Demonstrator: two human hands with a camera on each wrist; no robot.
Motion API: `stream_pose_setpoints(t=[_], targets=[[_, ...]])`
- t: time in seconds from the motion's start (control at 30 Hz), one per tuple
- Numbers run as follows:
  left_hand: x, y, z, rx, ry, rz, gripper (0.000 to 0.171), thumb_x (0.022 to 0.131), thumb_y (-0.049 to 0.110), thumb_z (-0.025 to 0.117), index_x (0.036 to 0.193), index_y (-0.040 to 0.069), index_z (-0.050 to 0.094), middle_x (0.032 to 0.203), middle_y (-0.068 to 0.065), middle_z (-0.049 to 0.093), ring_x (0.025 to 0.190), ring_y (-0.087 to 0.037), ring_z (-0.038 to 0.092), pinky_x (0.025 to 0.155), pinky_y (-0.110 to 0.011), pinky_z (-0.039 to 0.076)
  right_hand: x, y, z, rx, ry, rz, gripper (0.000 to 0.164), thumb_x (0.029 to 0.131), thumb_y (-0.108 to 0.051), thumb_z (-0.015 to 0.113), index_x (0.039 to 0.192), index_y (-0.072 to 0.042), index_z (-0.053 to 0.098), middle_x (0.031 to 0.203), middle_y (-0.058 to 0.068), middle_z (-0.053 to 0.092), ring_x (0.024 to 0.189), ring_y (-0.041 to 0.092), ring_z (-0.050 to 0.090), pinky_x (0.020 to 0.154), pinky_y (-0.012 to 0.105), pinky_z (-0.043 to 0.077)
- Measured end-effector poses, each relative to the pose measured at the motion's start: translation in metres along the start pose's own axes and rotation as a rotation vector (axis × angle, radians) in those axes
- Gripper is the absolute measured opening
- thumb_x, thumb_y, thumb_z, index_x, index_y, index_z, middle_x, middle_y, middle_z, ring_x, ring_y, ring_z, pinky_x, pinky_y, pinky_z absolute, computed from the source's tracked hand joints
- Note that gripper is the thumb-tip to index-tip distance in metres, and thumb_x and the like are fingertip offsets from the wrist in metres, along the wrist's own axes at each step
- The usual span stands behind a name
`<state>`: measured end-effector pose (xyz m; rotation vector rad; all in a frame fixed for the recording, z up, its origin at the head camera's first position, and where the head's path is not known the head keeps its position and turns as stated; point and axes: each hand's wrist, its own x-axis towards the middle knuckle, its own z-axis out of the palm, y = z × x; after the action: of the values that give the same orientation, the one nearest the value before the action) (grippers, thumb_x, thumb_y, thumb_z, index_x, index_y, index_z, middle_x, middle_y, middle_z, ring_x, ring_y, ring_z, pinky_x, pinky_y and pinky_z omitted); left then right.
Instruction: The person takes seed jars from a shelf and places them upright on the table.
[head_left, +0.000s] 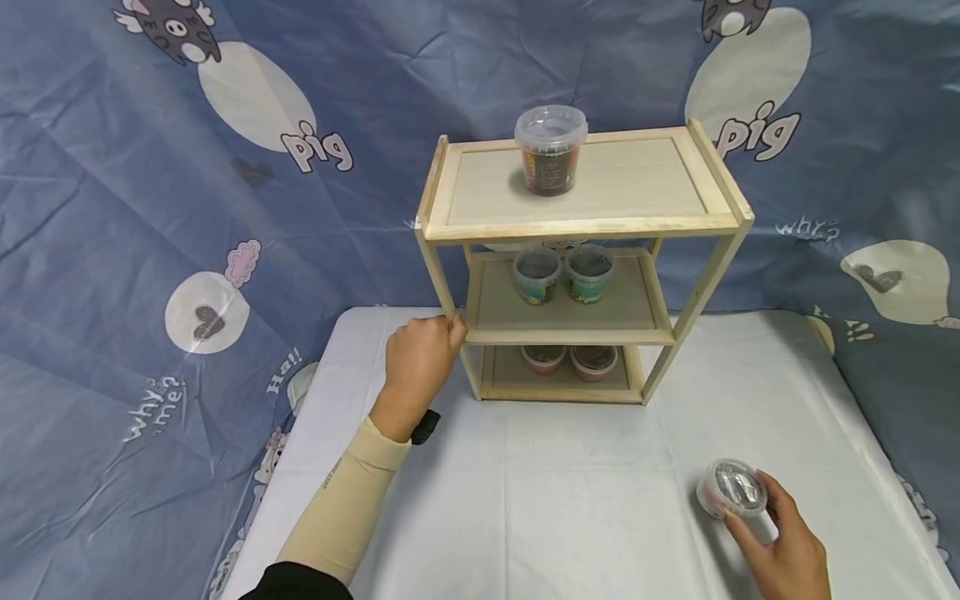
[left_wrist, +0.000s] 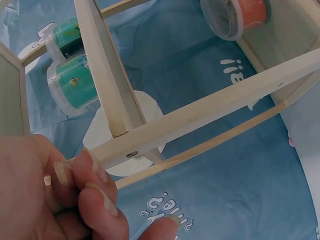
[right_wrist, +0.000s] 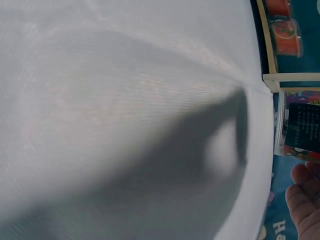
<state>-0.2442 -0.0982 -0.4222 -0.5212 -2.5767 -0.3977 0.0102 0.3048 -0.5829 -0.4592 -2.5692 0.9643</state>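
Here's the small lidded tub (head_left: 735, 490), out over the white cloth (head_left: 570, 508), right and front of the rack; it looks lifted, and my right hand (head_left: 787, 542) has it pinched between thumb and fingers. Over to my left hand (head_left: 420, 358): curled round the left post (head_left: 437, 271) of the wooden rack (head_left: 585, 227) by the middle shelf. I judge this the hold-and-brace step, and the next move calls for a level tub, a firm pinch and a steady rack. Further out, one taller tub (head_left: 551, 154) tops the rack, two green tubs (head_left: 537, 277) sit mid-shelf, two reddish tubs (head_left: 543, 358) below. Now the close views! Right wrist gives me the dark printed panel (right_wrist: 304, 127) on the tub's side; the head view gives its shiny top instead. Left wrist shows a bee-like picture (left_wrist: 74, 81) on a green label, too small from above.
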Motion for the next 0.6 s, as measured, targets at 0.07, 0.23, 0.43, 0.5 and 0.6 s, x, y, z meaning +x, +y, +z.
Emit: stream_pose_setpoints(t=[0.07,0.23,0.43,0.5,0.6], targets=[[0.0003,-0.0002,0.0003,0.001,0.000,0.001,0.059,0.107,0.022,0.056,0.050,0.017,0.041,0.043,0.003,0.032,0.036,-0.015,0.032,0.034,-0.034,0.029,-0.0005,0.0008,0.0010,-0.003,-0.001,0.001,0.083,0.081,-0.001,0.088,0.150,0.006,0.043,0.131,0.038,0.059,0.115,0.059,0.059,0.088,-0.006,0.022],[0.0008,-0.0004,0.0012,0.010,-0.002,-0.004,0.059,0.107,0.022,0.058,0.050,0.017,0.040,0.043,0.003,0.032,0.036,-0.015,0.032,0.033,-0.035,0.029,-0.0025,0.0027,0.0042,-0.013,0.011,0.004,0.084,0.079,-0.001,0.088,0.150,0.006,0.043,0.130,0.039,0.058,0.114,0.060,0.059,0.087,-0.006,0.021],[0.0006,-0.0010,0.0024,0.011,-0.006,-0.008,0.058,0.107,0.022,0.056,0.051,0.016,0.041,0.044,0.002,0.033,0.037,-0.016,0.034,0.034,-0.036,0.031,-0.0049,0.0060,0.0067,-0.020,0.016,0.007,0.085,0.079,-0.001,0.089,0.150,0.006,0.043,0.130,0.040,0.058,0.113,0.060,0.060,0.086,-0.006,0.020],[0.0007,-0.0006,0.0018,0.008,-0.015,-0.012,0.058,0.108,0.023,0.054,0.051,0.016,0.041,0.045,0.003,0.033,0.038,-0.016,0.033,0.034,-0.036,0.030,-0.0053,0.0073,0.0070,-0.018,0.011,0.008,0.086,0.079,-0.002,0.089,0.151,0.005,0.042,0.131,0.040,0.058,0.114,0.060,0.059,0.087,-0.006,0.020],[0.0008,-0.0002,0.0018,0.007,-0.026,-0.016,0.059,0.108,0.024,0.052,0.051,0.016,0.040,0.045,0.003,0.032,0.038,-0.015,0.031,0.035,-0.034,0.028,-0.0058,0.0096,0.0077,-0.023,0.004,0.011,0.086,0.080,-0.004,0.089,0.152,0.005,0.042,0.132,0.039,0.058,0.114,0.060,0.059,0.087,-0.006,0.019]])
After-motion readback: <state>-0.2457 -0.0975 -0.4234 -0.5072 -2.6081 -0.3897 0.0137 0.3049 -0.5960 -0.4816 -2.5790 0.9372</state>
